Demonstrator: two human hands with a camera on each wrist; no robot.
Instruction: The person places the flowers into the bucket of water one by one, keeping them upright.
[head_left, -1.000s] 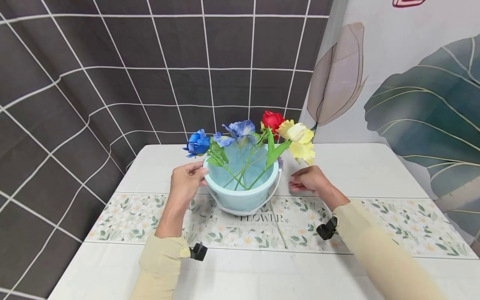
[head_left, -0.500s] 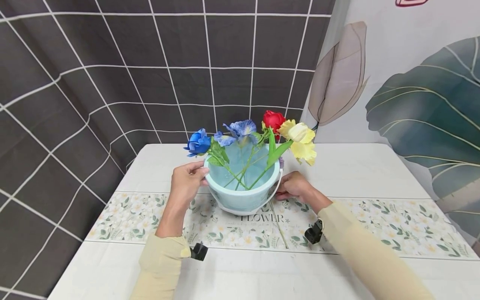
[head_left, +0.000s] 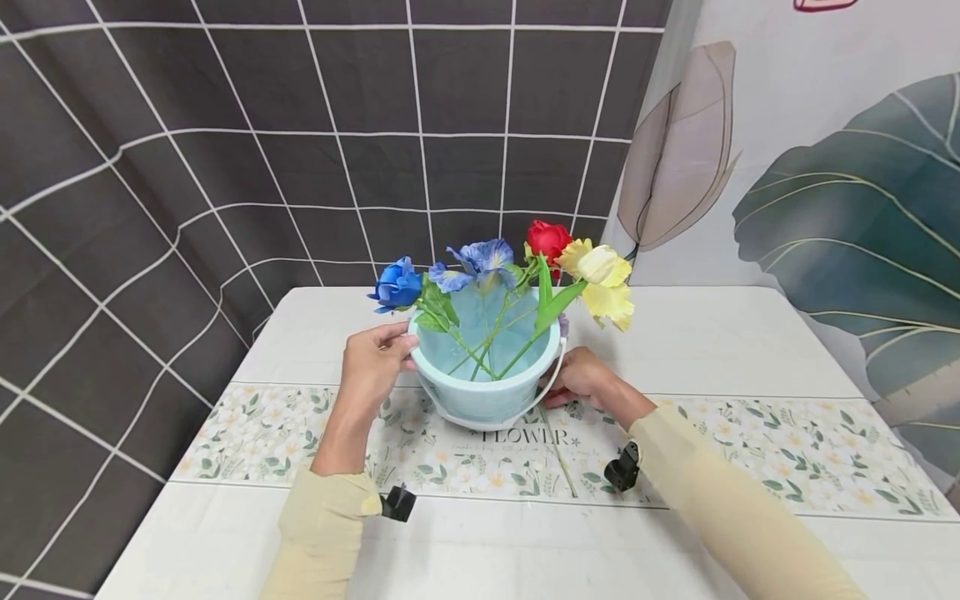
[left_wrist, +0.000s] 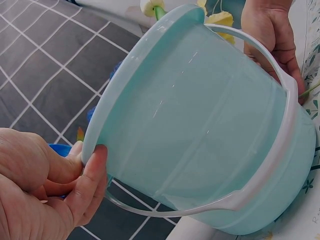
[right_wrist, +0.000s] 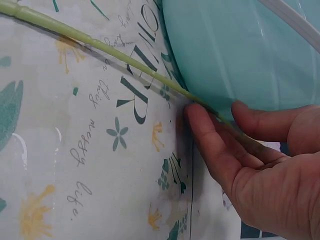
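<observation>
A light blue bucket (head_left: 487,403) with a white handle stands on the table. My left hand (head_left: 372,356) pinches its rim at the left, thumb on one side and fingers on the other in the left wrist view. Several artificial flowers lean inside: a blue rose (head_left: 397,285), a blue-violet iris (head_left: 483,258), a red rose (head_left: 549,240) and a pale yellow tulip (head_left: 598,265). At the bucket's right side, my right hand (head_left: 581,377) is around a green flower stem (right_wrist: 120,55) lying on the table, its thumb and index fingertips apart with the stem between them.
A yellow ruffled flower (head_left: 609,302) hangs over the bucket's right rim. Part of a purple bloom (head_left: 564,323) shows behind that rim. The white table (head_left: 480,542) carries a floral printed band, and a dark gridded cloth (head_left: 360,167) hangs behind it.
My right hand has moved left and toward me, from beside the yellow flower to the stem at the bucket's base. The left hand stays on the rim.
</observation>
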